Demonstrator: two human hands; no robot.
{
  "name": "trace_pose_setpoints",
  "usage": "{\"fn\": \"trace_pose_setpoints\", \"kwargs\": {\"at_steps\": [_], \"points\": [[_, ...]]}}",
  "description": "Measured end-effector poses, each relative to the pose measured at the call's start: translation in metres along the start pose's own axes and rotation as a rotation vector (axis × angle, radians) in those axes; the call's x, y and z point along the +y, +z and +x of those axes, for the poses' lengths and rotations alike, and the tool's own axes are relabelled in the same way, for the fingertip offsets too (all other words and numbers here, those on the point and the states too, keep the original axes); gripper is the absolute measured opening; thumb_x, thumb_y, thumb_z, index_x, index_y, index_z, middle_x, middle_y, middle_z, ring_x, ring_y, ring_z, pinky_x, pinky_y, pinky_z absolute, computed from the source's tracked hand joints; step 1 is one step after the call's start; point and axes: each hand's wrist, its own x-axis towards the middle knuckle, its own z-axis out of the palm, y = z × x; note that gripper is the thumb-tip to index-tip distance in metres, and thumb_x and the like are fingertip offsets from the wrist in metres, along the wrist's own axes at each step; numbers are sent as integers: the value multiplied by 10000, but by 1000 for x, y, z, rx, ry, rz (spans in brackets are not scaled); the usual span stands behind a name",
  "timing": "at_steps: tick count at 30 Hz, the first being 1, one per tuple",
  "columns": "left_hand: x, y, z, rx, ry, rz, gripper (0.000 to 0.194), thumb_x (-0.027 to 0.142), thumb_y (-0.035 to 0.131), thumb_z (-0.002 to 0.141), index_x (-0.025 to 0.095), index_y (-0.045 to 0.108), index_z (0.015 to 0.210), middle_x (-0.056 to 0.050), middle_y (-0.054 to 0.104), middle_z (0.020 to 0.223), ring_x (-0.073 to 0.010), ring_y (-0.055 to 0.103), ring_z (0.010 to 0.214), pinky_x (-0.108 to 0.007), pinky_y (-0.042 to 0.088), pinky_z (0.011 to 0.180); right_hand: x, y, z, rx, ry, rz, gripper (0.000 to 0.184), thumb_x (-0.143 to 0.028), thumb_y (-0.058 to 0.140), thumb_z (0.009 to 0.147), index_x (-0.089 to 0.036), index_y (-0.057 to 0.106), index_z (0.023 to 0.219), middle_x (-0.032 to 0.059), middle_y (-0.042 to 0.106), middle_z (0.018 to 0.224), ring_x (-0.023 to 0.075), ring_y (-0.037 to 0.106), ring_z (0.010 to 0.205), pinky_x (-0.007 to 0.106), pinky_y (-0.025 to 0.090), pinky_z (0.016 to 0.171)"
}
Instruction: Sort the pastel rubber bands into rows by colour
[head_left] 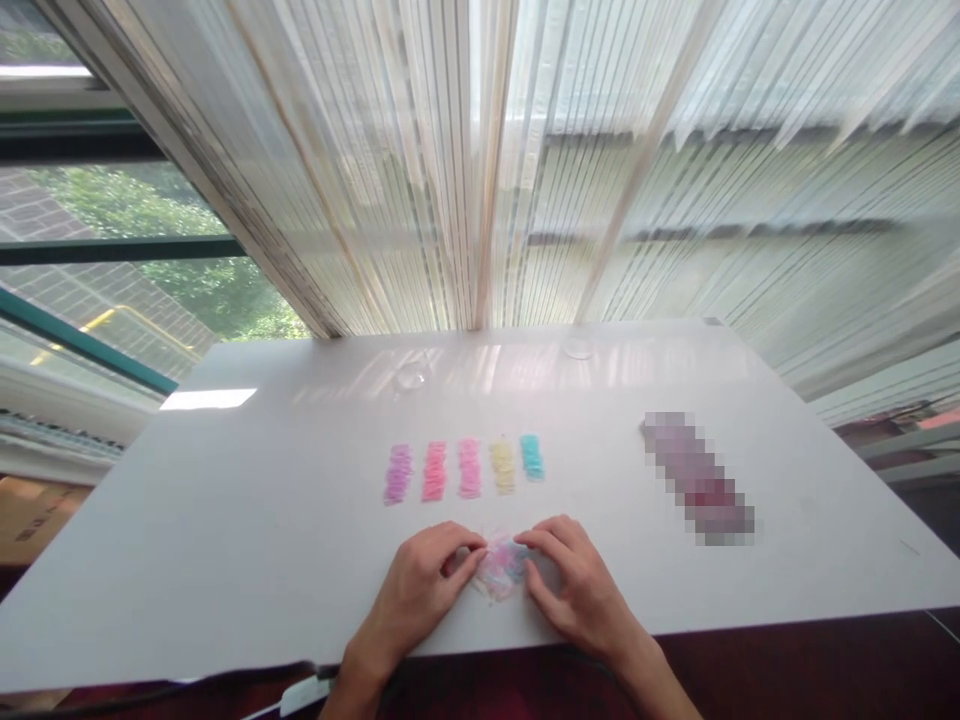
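A loose pile of small, thin pieces in mixed pastel colours lies on the white table between my hands. My left hand is at the pile's left edge, thumb and index fingertips nearly together in a pinch; whatever is between them is too small to make out. On the right side of the pile, my right hand has its thumb and fingers apart, fingertips close to the pieces. Beyond the pile, similar pieces lie in neat columns: purple, coral pink, light pink, pale yellow and turquoise.
A pixelated long object lies to the right on the white table. Two clear round items, one on the left and one on the right, sit near the back edge. Behind hangs a striped sheer curtain.
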Motion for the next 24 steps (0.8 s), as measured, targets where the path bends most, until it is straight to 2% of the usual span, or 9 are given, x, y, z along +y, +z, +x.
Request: {"fn": "trace_pose_setpoints", "kwargs": {"at_steps": [5, 9, 12, 18, 21, 24], "points": [[-4, -5, -2, -25, -66, -35, 163, 299, 596, 986, 226, 742, 979, 2, 748, 834, -134, 604, 633, -243, 497, 648, 3, 2, -3, -11, 17, -30, 252, -57, 555, 893, -217, 619, 1078, 74, 628, 966, 247, 594, 907, 407, 530, 801], [-4, -8, -3, -62, -65, -9, 162, 303, 585, 999, 245, 736, 996, 9, 740, 859, -134, 614, 652, -239, 503, 656, 6, 3, -2, -22, 14, -29, 196, -62, 559, 909, -215, 612, 1019, 62, 619, 926, 236, 584, 884, 384, 516, 784], [-3, -7, -4, -77, -28, 22, 169, 275, 563, 1007, 249, 730, 1003, -3, 731, 927, -140, 655, 722, -231, 522, 675, 7, 3, -2, -30, -2, -20, 156, -78, 567, 927, -219, 608, 980, 51, 620, 893, 228, 578, 862, 373, 504, 770], [7, 1, -2, 35, 60, 55, 180, 261, 601, 985, 245, 697, 1136, -38, 712, 1059, -169, 705, 874, -240, 571, 743, 7, 0, -1, -16, 4, 20, 138, -92, 583, 933, -220, 618, 969, 46, 628, 896, 220, 585, 862, 360, 504, 768], [14, 8, 4, -2, 135, 6, 206, 248, 647, 962, 239, 682, 1165, -43, 728, 1086, -182, 711, 936, -252, 574, 803, 5, -2, 0, -1, 19, 89, 142, -95, 595, 928, -224, 634, 977, 42, 622, 909, 209, 602, 871, 340, 521, 776], [17, 14, 9, -38, 184, -38, 159, 225, 620, 986, 234, 695, 1126, -32, 755, 1025, -176, 718, 913, -253, 558, 812, 2, -4, 0, -4, 32, 154, 151, -100, 606, 926, -227, 651, 992, 41, 626, 934, 196, 624, 886, 316, 539, 792]]}}
